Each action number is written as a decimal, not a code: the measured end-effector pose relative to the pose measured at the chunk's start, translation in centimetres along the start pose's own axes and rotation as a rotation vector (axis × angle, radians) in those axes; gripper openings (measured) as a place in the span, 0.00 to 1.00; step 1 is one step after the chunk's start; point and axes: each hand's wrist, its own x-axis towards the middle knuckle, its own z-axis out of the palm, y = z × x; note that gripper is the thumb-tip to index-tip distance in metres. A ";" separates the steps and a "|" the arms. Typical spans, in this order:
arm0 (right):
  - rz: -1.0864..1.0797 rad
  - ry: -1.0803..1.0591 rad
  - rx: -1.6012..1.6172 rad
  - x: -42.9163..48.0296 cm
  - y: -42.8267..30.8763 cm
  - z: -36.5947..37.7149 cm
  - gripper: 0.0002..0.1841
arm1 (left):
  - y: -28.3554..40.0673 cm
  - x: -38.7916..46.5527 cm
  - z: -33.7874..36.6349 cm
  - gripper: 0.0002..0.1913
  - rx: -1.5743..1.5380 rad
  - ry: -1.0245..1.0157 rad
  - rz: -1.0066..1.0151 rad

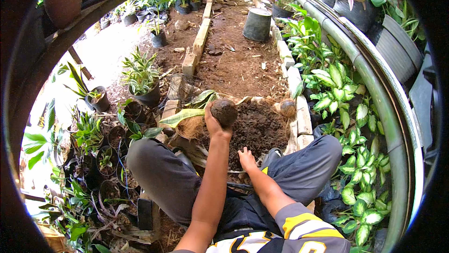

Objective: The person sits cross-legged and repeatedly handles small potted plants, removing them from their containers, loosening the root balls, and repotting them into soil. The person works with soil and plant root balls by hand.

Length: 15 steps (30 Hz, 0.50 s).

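My left hand (pixel 216 121) is wrapped around a dark brown, rounded object (pixel 224 112), a soil-covered root ball or small pot; which one I cannot tell. Long green-and-yellow leaves (pixel 184 117) extend to the left from behind it. Below and to the right, my right hand (pixel 247 160) is low at the near edge of a bed of dark loose soil (pixel 259 123). Its fingers are bent, and their undersides are hidden. Left of the soil lies a clump of brown coconut fibre (pixel 190 126). A round brown coconut (pixel 288 107) sits at the bed's right side.
Stone blocks (pixel 198 40) edge the brown earth path on the left, with more blocks (pixel 303 116) at right. An upturned black bucket (pixel 257 24) stands farther up. Potted plants (pixel 142 77) crowd the left; variegated leafy plants (pixel 333 77) and a bamboo pole (pixel 372 88) line the right.
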 end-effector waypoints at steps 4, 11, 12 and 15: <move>0.021 -0.033 -0.058 0.8 0.5 0.1 0.10 | -0.3 0.2 -0.3 0.17 0.018 0.035 -0.014; 0.236 0.185 0.268 2.3 1.5 0.0 0.15 | -0.7 0.6 -0.7 0.18 -0.023 0.047 -0.014; 0.301 0.217 0.370 2.6 1.7 -0.2 0.16 | -0.6 0.7 -0.7 0.18 -0.018 0.046 -0.016; 0.543 0.192 0.665 4.4 1.9 -0.8 0.27 | -0.8 0.9 -0.8 0.19 0.009 0.099 0.012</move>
